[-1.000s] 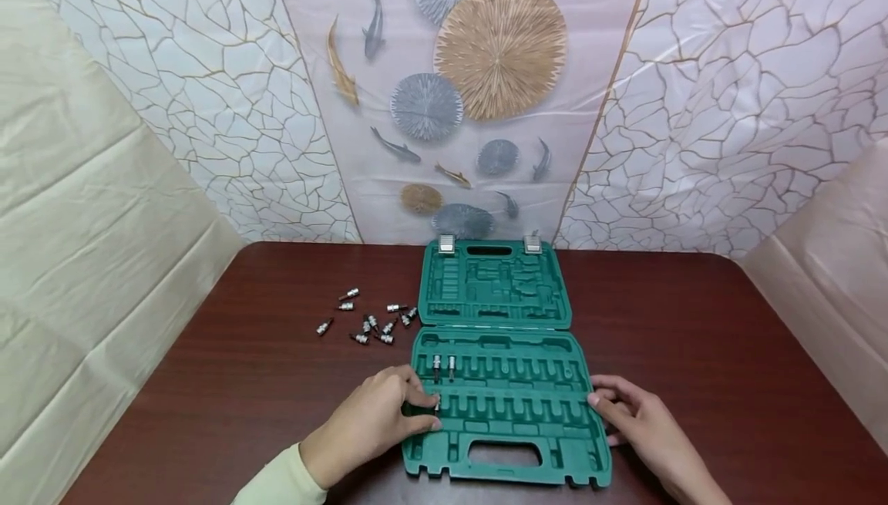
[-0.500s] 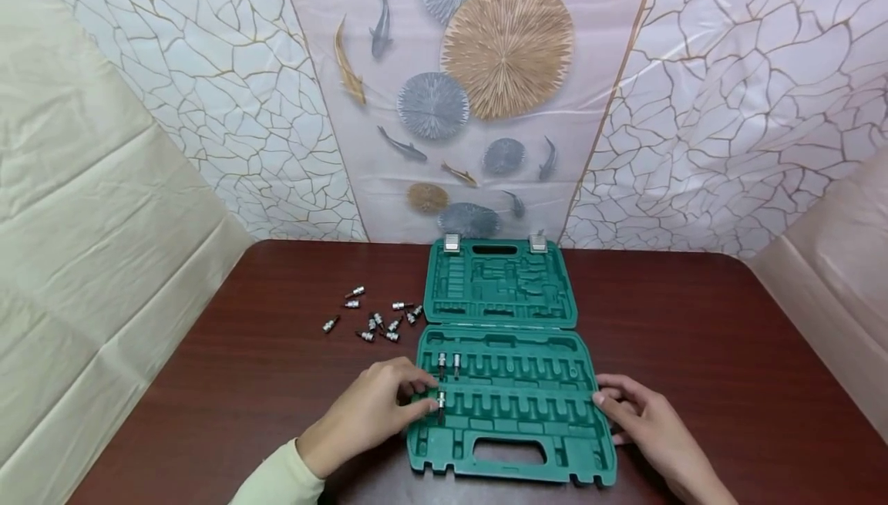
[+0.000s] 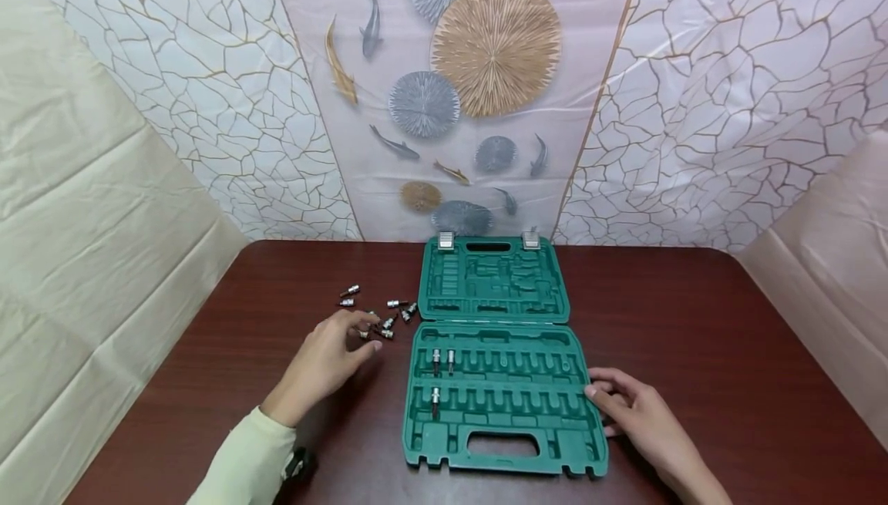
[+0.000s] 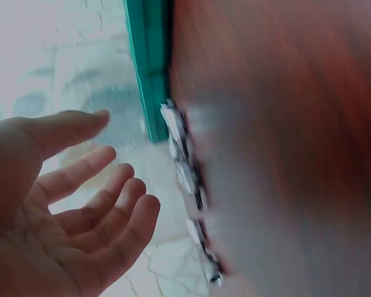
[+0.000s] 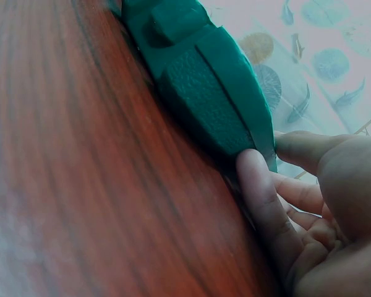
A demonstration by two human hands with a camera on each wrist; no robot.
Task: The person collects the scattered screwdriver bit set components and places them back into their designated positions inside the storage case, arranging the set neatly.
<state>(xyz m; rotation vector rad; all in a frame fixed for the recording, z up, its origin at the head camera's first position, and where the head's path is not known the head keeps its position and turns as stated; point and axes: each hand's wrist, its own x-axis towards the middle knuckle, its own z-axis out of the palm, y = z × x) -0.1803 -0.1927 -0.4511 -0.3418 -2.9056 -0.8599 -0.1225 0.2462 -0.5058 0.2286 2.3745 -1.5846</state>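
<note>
My left hand (image 3: 322,355) reaches over the loose bit sockets (image 3: 388,323) left of the green tool case (image 3: 433,439). Its fingers are relaxed and hold nothing; in the left wrist view that hand (image 4: 80,216) has thumb and fingers apart, with blurred bit sockets (image 4: 184,164) beyond them. Part of the pile is hidden behind the fingers. Two bit sockets (image 3: 444,360) stand in the case's upper row, and one bit socket (image 3: 435,401) in the lower row. My right hand (image 3: 641,420) grips the case's right edge; the right wrist view shows its fingers (image 5: 256,179) at the case wall (image 5: 204,105).
The case lid (image 3: 494,281), with two metal latches, lies opened toward the patterned wall covering (image 3: 496,50). Dark red wood tabletop (image 3: 659,304) extends on both sides of the case. Pale cloth (image 3: 104,204) hangs at the left.
My left hand has let go of the bit socket in the lower row and moved left and away to the loose pile. My right hand stays at the case edge.
</note>
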